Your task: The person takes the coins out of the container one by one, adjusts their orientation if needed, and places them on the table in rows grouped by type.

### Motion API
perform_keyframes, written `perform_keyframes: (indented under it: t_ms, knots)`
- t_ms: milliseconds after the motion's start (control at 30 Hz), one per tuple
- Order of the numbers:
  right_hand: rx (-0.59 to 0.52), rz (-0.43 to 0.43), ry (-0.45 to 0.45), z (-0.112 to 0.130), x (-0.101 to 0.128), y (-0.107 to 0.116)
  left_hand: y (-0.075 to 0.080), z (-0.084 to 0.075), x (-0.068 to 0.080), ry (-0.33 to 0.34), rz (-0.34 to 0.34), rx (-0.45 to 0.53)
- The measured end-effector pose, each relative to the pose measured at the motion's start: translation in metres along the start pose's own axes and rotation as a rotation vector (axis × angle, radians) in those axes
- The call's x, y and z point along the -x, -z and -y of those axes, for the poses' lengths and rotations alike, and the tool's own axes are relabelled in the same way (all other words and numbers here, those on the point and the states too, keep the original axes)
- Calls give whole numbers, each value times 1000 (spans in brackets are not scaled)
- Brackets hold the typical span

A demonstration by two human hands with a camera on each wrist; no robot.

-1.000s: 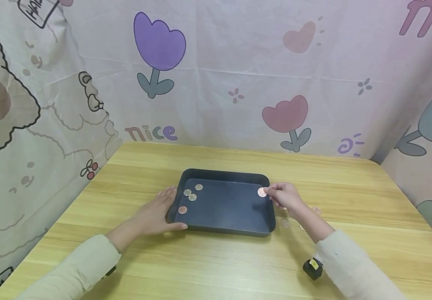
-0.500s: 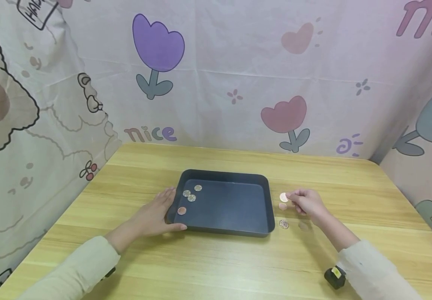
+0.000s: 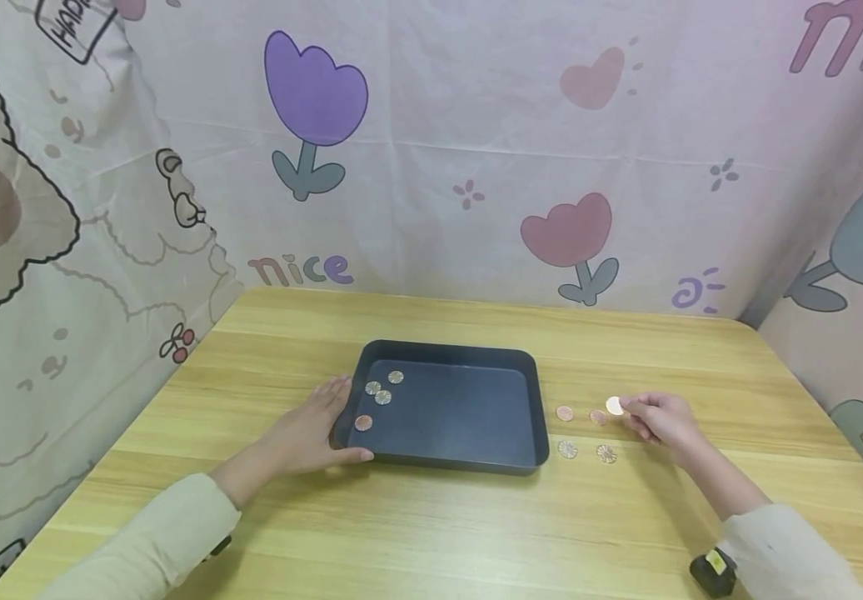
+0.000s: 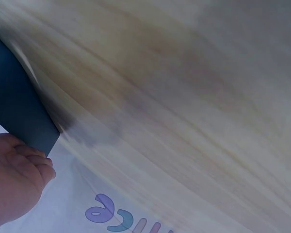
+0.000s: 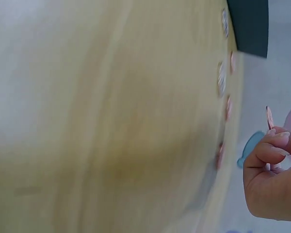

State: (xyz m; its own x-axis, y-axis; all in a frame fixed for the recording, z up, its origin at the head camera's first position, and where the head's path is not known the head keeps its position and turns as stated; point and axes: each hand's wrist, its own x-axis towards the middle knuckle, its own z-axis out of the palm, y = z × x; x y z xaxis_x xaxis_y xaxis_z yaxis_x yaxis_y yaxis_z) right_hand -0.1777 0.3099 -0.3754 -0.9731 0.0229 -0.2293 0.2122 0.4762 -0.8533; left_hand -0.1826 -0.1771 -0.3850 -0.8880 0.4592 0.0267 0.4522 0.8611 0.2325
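On the desk: I see a light wooden desk (image 3: 476,517) carrying a dark blue rectangular plastic tray (image 3: 450,412), with a printed flower-pattern cloth backdrop (image 3: 476,150) behind it and at both sides.
Left hand: my view shows the left hand (image 3: 311,433) lying flat against the tray's left edge, fingers straight, thumb along the near corner; it grips nothing. From the left wrist view I see the hand (image 4: 14,179) touching the tray's dark corner (image 4: 19,111).
Right hand: I see the right hand (image 3: 660,419) to the right of the tray, well apart from it, pinching a small pale round coin (image 3: 615,406) between thumb and fingertips. From the right wrist view the coin (image 5: 269,117) stands edge-on above the curled fingers (image 5: 269,148).
Held coin: it sits just above the desk, near the loose coins, right of the tray.
Loose coins on the desk: I count four small round copper-and-silver coins (image 3: 585,432) beside the tray's right side, two farther back and two nearer me.
Coins in the tray: four small round coins (image 3: 379,396) lie in the tray's left part, three clustered at the back, one nearer the front.
Near edge: a small black and yellow object (image 3: 712,565) sits by the right sleeve; I cannot tell what it is.
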Motion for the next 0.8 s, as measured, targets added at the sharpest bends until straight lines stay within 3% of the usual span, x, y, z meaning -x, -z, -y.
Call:
perform_keyframes:
  t_ms: [533,800]
  knots:
    - [-59,-48,-142,-41,2,39,-1,-1,1,0,-6,-1]
    - [61,-93,-194,-39,1,43,-1,0,0,-7,-14,-4]
